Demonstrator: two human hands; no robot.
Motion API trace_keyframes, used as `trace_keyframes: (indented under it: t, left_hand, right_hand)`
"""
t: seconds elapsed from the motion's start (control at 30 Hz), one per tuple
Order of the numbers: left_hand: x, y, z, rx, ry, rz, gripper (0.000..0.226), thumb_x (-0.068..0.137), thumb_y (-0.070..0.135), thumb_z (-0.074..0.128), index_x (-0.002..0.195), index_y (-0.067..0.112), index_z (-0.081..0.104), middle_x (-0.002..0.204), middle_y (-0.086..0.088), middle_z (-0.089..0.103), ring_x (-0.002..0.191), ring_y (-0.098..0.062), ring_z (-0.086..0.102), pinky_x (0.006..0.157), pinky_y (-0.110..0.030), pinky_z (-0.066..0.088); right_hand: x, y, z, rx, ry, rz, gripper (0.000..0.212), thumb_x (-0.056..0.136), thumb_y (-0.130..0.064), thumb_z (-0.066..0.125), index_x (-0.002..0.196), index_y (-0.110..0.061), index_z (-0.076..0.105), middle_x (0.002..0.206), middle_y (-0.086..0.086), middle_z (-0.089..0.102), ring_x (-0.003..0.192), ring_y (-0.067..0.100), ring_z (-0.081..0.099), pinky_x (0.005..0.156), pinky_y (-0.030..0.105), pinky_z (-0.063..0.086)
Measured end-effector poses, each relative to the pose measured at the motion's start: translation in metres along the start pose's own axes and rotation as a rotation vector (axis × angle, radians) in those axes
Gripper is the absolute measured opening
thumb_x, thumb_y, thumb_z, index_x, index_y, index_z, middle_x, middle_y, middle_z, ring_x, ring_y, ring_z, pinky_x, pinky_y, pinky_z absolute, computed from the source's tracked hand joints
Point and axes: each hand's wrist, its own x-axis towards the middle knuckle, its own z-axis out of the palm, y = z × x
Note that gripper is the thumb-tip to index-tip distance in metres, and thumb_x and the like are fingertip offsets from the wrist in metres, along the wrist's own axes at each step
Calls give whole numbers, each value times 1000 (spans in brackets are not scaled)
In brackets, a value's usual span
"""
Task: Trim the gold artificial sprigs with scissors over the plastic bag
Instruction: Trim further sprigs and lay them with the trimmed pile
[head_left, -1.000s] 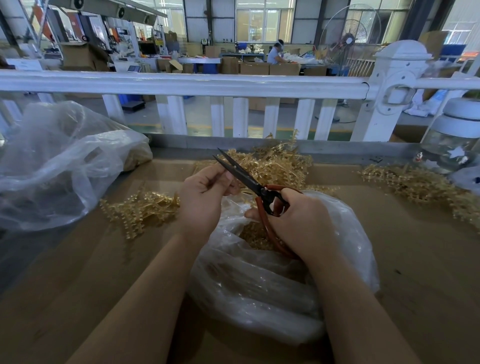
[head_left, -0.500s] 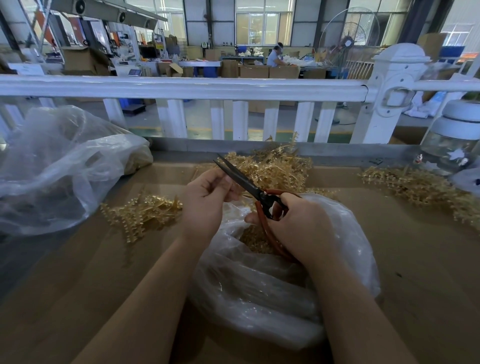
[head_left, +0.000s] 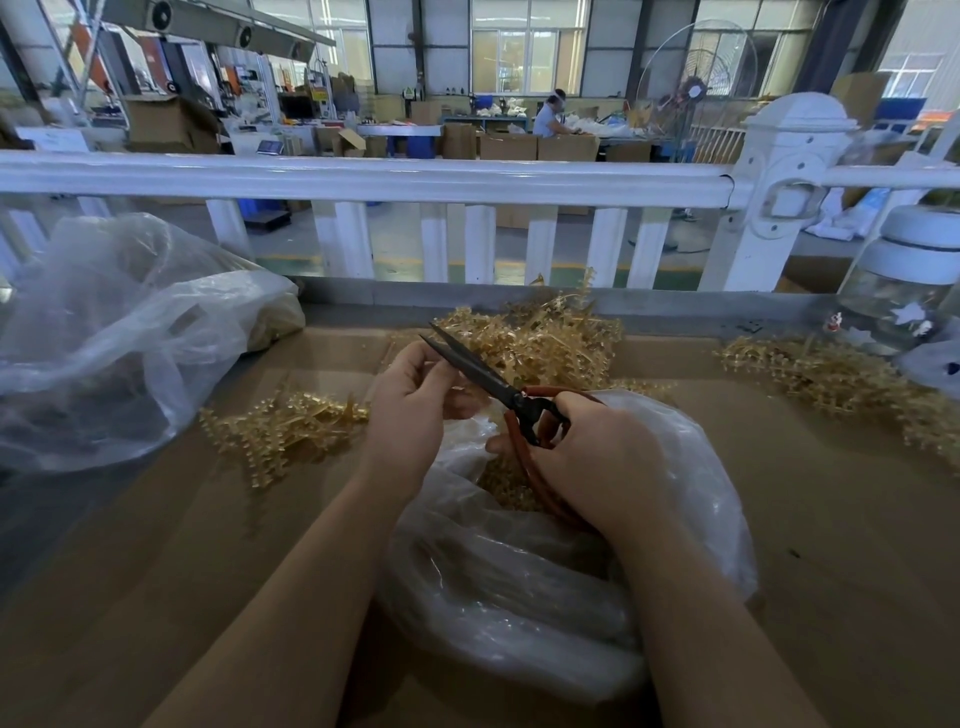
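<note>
My right hand (head_left: 597, 457) grips red-handled scissors (head_left: 488, 379) whose dark blades point up and left, slightly parted at the tips. My left hand (head_left: 415, 400) is curled beside the blades, its fingers pinching something small that I cannot make out. Both hands hover over a clear plastic bag (head_left: 519, 582) with gold trimmings inside. Gold sprigs lie in piles on the brown table: one behind the hands (head_left: 550, 338), one to the left (head_left: 280, 431), one at the right (head_left: 841, 379).
A large crumpled clear bag (head_left: 114, 332) sits at the left. A glass jar with a white lid (head_left: 904, 291) stands at the far right. A white railing (head_left: 363, 182) runs behind the table's back edge (head_left: 363, 299). A person works far off in the workshop.
The scissor blades have closed slightly and shifted a little against my left hand's fingers. Both hands stay over the bag in nearly the same place.
</note>
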Motion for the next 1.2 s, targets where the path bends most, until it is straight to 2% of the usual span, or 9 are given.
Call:
trace_keyframes:
  t: [0.13, 0.3, 0.4, 0.5, 0.6, 0.7, 0.83, 1.03, 1.2]
  left_hand:
    - [2, -1, -1, 14, 31, -27, 17, 103, 10, 47, 99, 8, 64, 90, -12, 66, 67, -19, 64, 62, -27, 55]
    - [1, -2, 0, 27, 30, -13, 18, 104, 12, 46, 98, 11, 63, 89, -9, 70, 65, -22, 65, 59, -28, 55]
    - [1, -2, -1, 19, 27, -4, 21, 106, 13, 42, 98, 14, 61, 93, -10, 74, 65, -24, 70, 57, -28, 56]
    - [1, -2, 0, 14, 28, -6, 21, 106, 13, 39, 98, 16, 59, 89, -4, 75, 62, -22, 71, 54, -25, 54]
    - [1, -3, 0, -1, 6, -10, 20, 106, 13, 40, 98, 13, 58, 89, -6, 76, 65, -25, 73, 58, -29, 58]
    - [1, -3, 0, -29, -8, -30, 19, 106, 13, 42, 98, 12, 59, 90, -9, 76, 68, -27, 74, 63, -32, 60]
    - [2, -2, 0, -58, -14, -46, 19, 105, 12, 42, 97, 11, 59, 89, -6, 76, 67, -24, 73, 61, -29, 58]
    - [1, -2, 0, -67, -18, -47, 19, 105, 12, 43, 96, 11, 60, 87, -5, 76, 64, -22, 73, 60, -27, 58]
    - [1, -1, 1, -67, -20, -52, 19, 105, 13, 43, 97, 10, 59, 87, -5, 76, 65, -21, 73, 60, -27, 58]
  right_hand:
    - [0, 0, 1, -18, 34, 0, 68, 65, -95, 21, 84, -39, 55, 60, -23, 48, 57, -3, 47, 49, 13, 29]
    - [1, 1, 3, -27, 41, -2, 66, 64, -95, 21, 83, -41, 54, 58, -24, 44, 55, -4, 44, 47, 13, 26]
    - [1, 2, 4, -22, 20, -9, 65, 68, -93, 27, 90, -41, 60, 63, -22, 51, 58, -2, 49, 48, 14, 32]
    - [2, 3, 5, 2, 2, 3, 60, 67, -91, 23, 81, -40, 52, 66, -19, 57, 60, 1, 54, 51, 17, 44]
    - [2, 3, 5, -13, 4, 21, 66, 67, -90, 20, 80, -37, 56, 68, -17, 60, 61, 0, 54, 54, 20, 50]
    - [2, 5, 5, -25, -7, 20, 70, 68, -91, 23, 83, -34, 61, 69, -16, 61, 60, 0, 53, 50, 18, 42]
    - [3, 7, 6, -38, -32, 9, 56, 77, -85, 41, 88, -34, 63, 68, -18, 59, 59, 0, 52, 49, 15, 37]
    - [2, 3, 4, -1, 3, 26, 66, 63, -91, 20, 82, -38, 54, 63, -21, 54, 57, -1, 50, 49, 15, 34]
    - [2, 5, 5, -16, -14, 22, 68, 64, -92, 23, 84, -37, 57, 63, -19, 54, 57, 0, 51, 48, 16, 36]
